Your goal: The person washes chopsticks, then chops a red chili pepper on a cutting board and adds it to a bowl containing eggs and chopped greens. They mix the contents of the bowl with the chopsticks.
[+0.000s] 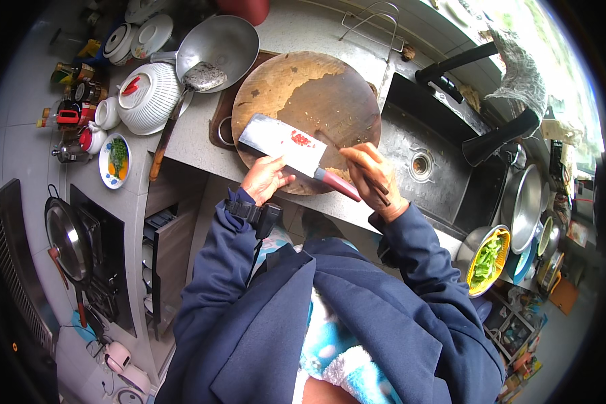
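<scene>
A cleaver (278,143) with a pinkish handle lies flat over the near part of a round wooden chopping board (303,70), and chopped red pieces (302,139), chilli-like, rest on its blade. My left hand (266,178) is at the blade's near edge, thumb by the metal; whether it grips the blade I cannot tell. Around a pair of dark chopsticks (376,186) my right hand (374,177) is closed, just right of the cleaver's handle, the tips pointing over the board. Small bits are scattered on the wet board.
Right of the board is a black sink (449,166) with a faucet (454,60). To the left stand a wok (232,45) with a spatula (204,77), a white colander (149,106) and an oval plate of chopped greens (114,160). A bowl of leafy greens (487,257) sits near my right elbow.
</scene>
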Available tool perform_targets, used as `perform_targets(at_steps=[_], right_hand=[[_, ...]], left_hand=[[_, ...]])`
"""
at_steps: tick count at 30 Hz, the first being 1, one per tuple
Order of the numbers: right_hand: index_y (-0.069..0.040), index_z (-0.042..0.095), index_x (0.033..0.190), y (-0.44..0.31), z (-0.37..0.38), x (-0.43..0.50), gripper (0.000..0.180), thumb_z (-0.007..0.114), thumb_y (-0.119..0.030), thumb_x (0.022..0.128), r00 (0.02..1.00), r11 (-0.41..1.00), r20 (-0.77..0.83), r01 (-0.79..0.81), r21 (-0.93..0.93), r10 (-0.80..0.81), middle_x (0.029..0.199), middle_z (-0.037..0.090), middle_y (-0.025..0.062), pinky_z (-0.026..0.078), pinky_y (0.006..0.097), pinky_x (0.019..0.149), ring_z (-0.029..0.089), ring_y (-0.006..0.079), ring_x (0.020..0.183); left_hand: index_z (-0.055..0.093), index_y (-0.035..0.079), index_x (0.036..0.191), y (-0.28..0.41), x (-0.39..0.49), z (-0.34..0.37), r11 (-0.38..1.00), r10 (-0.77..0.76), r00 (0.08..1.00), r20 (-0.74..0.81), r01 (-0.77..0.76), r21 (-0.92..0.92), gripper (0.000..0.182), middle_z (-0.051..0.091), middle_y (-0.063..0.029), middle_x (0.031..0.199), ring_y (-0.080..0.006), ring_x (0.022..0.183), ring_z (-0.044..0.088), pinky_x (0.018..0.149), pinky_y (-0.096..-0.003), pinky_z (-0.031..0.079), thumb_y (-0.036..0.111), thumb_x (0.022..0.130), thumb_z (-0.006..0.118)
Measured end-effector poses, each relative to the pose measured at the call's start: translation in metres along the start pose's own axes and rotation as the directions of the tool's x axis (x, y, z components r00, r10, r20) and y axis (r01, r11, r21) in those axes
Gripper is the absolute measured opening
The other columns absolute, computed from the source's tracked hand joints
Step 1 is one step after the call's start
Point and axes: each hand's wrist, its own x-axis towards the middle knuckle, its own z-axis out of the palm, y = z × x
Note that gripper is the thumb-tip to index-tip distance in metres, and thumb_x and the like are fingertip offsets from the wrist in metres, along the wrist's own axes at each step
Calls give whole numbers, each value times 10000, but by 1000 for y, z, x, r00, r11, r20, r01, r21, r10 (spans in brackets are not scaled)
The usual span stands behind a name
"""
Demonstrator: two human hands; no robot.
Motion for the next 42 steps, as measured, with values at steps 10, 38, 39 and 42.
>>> perform_targets(at_steps=[10, 38, 39, 42], right_hand=[[-26, 642, 1087, -7, 6, -3, 245, 635, 32, 849, 999, 999, -32, 3, 44, -2, 936, 616, 146, 529, 370, 682, 647, 334, 786], [-47, 636, 1133, 8, 2, 3, 298, 633, 16, 841, 998, 998, -56, -42, -37, 40, 951, 614, 142, 534, 378, 700, 645, 329, 797], [-39, 648, 1118, 9, 2, 2, 268, 629, 19, 856, 997, 999, -63, -39, -8, 38, 946, 622, 144, 530, 365, 697, 648, 316, 796], [-33, 643, 1113, 11, -2, -2, 285, 620, 36, 837, 997, 999, -60, -38, 37, 40, 979, 623, 149, 534, 373, 712, 649, 336, 820]], left_hand=[[576, 24, 1172, 3, 2, 0, 1000, -23, 1000, 7, 23, -11, 222, 642, -77, 1133, -161, 975, 611, 814, -353, 535, 182, 1019, 554], [577, 12, 1166, 11, 22, 25, 1000, 3, 1000, 4, -3, -18, 225, 632, -81, 1121, -162, 987, 593, 800, -370, 542, 176, 1013, 565], [577, 13, 1168, 12, 23, 26, 1000, 2, 1000, 4, -2, -18, 226, 632, -82, 1124, -164, 993, 595, 801, -369, 542, 176, 1013, 565], [578, 15, 1168, 13, 26, 28, 1000, -2, 1000, 23, 3, -24, 225, 634, -86, 1126, -169, 1003, 600, 804, -366, 542, 177, 1011, 568]])
